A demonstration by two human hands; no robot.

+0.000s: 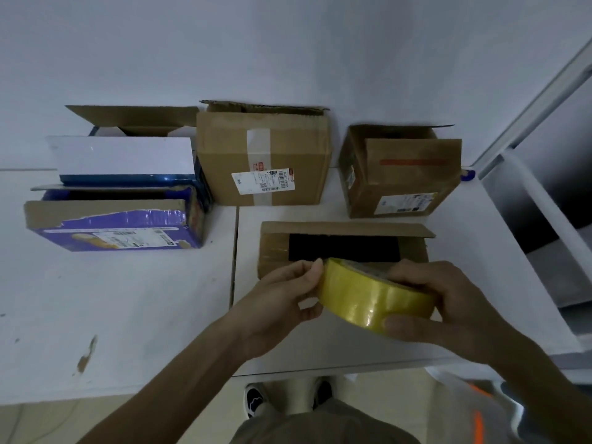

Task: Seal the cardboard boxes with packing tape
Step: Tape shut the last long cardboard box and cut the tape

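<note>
Directly beyond the tape roll [373,298], gripped by the right hand [448,302] while the left hand [285,299] pinches its edge, lies the open box [344,248], long axis left-to-right.

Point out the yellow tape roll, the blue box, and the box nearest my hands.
yellow tape roll [368,296], head view, on its glossy outer band.
blue box [121,233], head view, on its blue front face.
nearest box [274,251], head view, on its brown left flap.
</note>
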